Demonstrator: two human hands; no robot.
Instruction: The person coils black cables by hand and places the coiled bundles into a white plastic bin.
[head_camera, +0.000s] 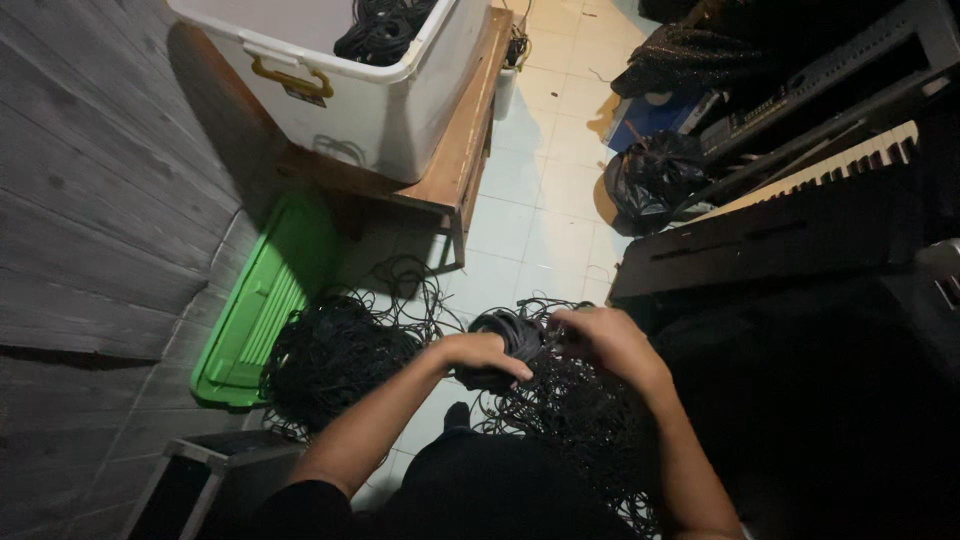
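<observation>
- The coiled black cable (505, 345) sits between the two hands, just above the floor tiles (545, 215), its loop facing roughly up toward the camera.
- The left hand (485, 355) is closed around the coil's near-left side — fingers curled over the loops, gripping it.
- The right hand (605, 340) touches the coil's right edge, fingers bent inward; whether it pinches a strand I cannot tell.
- Both hands are equally close to the coil.
- A loose tangle of black cable (335, 360) lies left of the coil, beside a green lid (255, 310); more cable spreads under the right forearm.
- A white bin (370, 90) holding cables rests on a wooden table (460, 150).
</observation>
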